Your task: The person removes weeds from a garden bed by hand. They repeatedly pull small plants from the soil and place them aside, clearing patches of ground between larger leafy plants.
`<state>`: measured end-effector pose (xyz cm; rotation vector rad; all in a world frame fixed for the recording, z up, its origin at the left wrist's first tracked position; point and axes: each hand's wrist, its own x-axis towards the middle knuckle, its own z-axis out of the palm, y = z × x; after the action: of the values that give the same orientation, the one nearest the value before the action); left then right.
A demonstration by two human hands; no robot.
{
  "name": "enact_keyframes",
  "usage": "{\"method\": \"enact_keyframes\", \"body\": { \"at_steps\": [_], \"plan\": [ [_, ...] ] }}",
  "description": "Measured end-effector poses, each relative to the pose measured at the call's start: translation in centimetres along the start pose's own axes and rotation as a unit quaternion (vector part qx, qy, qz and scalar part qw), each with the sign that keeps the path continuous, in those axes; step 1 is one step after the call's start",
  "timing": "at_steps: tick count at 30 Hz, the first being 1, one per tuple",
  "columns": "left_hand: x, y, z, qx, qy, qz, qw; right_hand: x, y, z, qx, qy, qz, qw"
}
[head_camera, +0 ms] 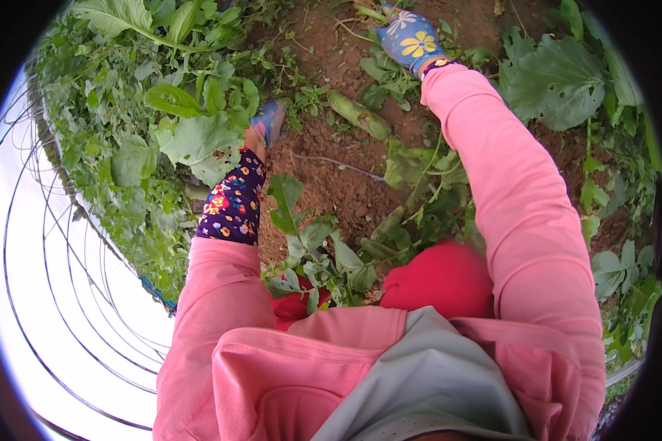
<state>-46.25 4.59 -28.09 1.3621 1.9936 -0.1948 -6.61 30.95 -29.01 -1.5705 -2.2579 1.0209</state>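
My right hand (411,39), in a blue flowered glove, reaches to the top of the view. Its curled fingers meet a pale green stalk (370,12) and seem closed around it. Lower and to the left, my left hand (268,122) in a similar glove is close to the soil beside leafy plants. Leaves partly cover its wrist, and its finger pose is unclear. Between the hands lies a long green root vegetable (359,116), probably a radish, on the brown soil (331,182).
Dense leafy growth (94,121) fills the left side. Large holed leaves (557,82) stand at right. A thin root or stem (339,162) crosses the soil. Cut or wilting greens (430,171) lie near a red-covered knee or boot (441,278). Thin dark wires or hoops (44,220) curve at far left.
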Motion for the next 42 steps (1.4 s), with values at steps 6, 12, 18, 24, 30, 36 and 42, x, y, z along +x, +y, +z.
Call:
{"method": "enact_keyframes", "body": {
  "at_steps": [6,12,18,24,30,36,42],
  "plan": [
    [-4.1,0.0,1.7,0.308,-0.104,0.063,0.943,-0.3,0.7,-1.2,-0.016,0.028,-0.014,0.999],
    [-7.4,4.1,0.8,0.248,-0.054,-0.065,0.965,0.1,1.2,0.2,-0.029,0.078,-0.08,0.993],
    [-5.4,20.1,-1.4,-0.049,0.058,-0.21,0.975,-0.1,0.7,-0.7,-0.036,0.046,-0.087,0.995],
    [-1.7,19.1,0.7,0.163,-0.104,-0.103,0.976,-0.4,0.2,-0.7,0.031,0.081,-0.043,0.995],
    [-2.7,20.9,-0.7,-0.105,-0.122,-0.146,0.976,-0.1,1.5,-0.2,-0.029,0.065,-0.079,0.994],
    [-7.3,19.1,3.9,-0.664,0.005,-0.282,0.692,-0.6,0.6,-1.0,0.022,0.08,-0.031,0.996],
    [-5.8,24.1,5.8,-0.724,0.012,-0.321,0.61,-0.2,0.6,-0.4,-0.037,0.098,-0.074,0.992]
  ]
}}
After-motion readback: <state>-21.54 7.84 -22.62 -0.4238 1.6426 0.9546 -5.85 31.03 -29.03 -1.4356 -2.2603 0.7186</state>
